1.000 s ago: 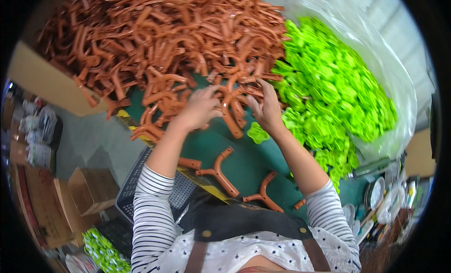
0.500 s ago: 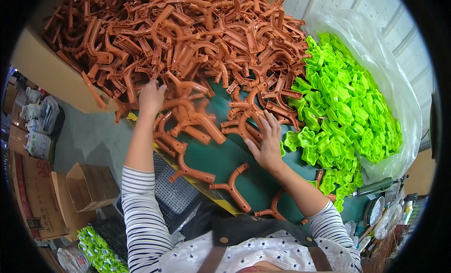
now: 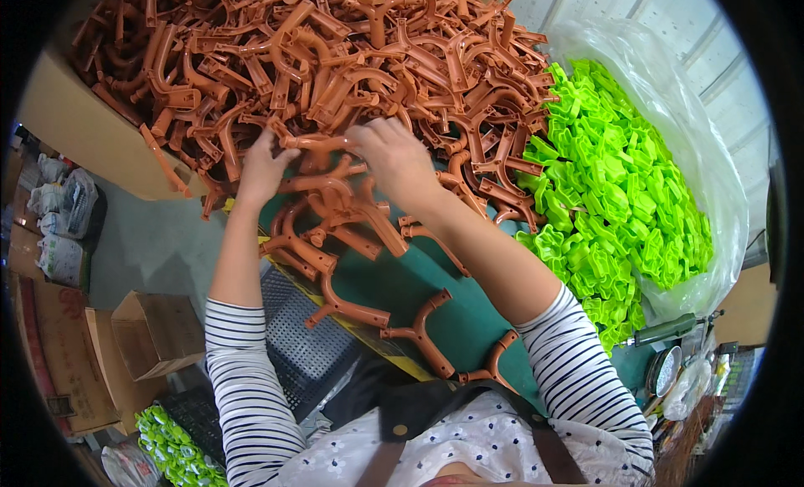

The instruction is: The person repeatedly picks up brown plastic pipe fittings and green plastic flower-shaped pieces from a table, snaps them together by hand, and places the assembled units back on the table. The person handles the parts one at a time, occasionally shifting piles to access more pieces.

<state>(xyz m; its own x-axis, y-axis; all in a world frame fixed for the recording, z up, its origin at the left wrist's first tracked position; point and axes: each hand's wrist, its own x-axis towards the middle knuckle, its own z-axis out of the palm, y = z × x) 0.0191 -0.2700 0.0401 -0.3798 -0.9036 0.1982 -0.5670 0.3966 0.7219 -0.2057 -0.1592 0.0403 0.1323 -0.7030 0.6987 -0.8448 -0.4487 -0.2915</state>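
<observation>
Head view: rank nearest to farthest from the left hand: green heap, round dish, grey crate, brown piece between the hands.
1. Brown piece, just right of the left hand
2. Grey crate, lower in frame
3. Green heap, right side
4. Round dish, lower right

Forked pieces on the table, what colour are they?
Forked pieces are orange-brown, clearest in the head view.

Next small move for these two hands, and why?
Probably lift the brown tubular piece straight up: it spans the gap between the left hand and right hand, and other brown pieces crowd close around it, so sideways pulling might snag.
</observation>
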